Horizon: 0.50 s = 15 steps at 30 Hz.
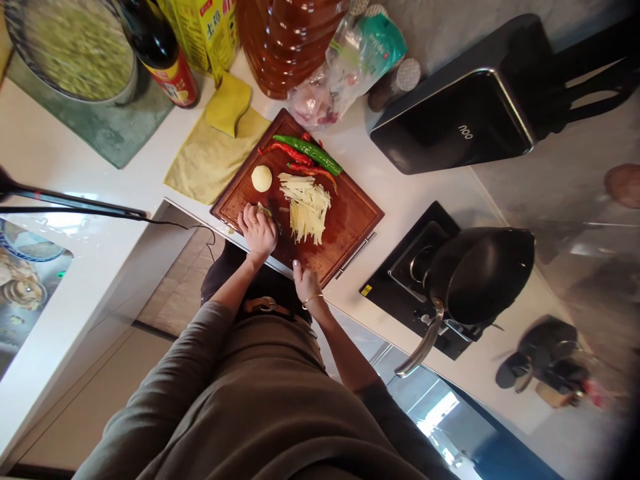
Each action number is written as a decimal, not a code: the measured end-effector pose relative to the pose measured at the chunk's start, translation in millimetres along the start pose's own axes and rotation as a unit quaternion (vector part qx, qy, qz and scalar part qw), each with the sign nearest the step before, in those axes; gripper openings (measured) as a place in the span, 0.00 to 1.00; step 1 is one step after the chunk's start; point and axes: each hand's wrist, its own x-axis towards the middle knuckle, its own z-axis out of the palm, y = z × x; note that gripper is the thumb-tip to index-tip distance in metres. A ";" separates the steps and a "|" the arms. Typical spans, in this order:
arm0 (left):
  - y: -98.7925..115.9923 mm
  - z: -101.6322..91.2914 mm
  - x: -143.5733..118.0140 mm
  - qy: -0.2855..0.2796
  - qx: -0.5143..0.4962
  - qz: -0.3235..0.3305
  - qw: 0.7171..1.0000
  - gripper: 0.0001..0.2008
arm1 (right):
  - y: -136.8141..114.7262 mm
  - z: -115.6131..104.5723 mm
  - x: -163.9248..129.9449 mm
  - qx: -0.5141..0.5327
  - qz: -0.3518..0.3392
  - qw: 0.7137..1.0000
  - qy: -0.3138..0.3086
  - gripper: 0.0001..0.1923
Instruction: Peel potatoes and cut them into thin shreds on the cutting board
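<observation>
My left hand (259, 230) presses with curled fingers on a small pale vegetable piece (263, 209) at the left of the wooden cutting board (345, 230). My right hand (306, 287) is closed at the board's near edge around a kitchen knife (277, 223). The knife's dark blade shows only in part, beside my left fingertips. Right of the blade lies a pile of pale, thin-cut strips (307, 207). A round pale peeled piece (261, 178) sits just beyond my left hand. Red chilies (295, 155) and a long green pepper (315, 153) lie along the board's far side.
Behind the board are a yellow cloth (200, 160), a sauce bottle (173, 73), a large oil jug (285, 47) and bagged meat (315, 100). A black knife block (450, 127) stands to the right. A wok (485, 277) rests on the stove (410, 267), its handle pointing toward me.
</observation>
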 end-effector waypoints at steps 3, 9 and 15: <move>0.4 0.2 0.1 0.011 0.003 0.000 1.000 0.15 | -4.4 5.6 13.4 0.023 -0.001 1.000 0.006 0.29; 0.7 -5.5 0.5 0.022 -0.017 0.003 1.000 0.14 | 2.2 0.1 11.4 0.076 0.000 0.997 0.007 0.30; -0.8 -6.3 0.4 0.044 -0.030 0.000 0.999 0.11 | 7.9 -5.6 -0.3 0.055 -0.017 0.998 0.020 0.31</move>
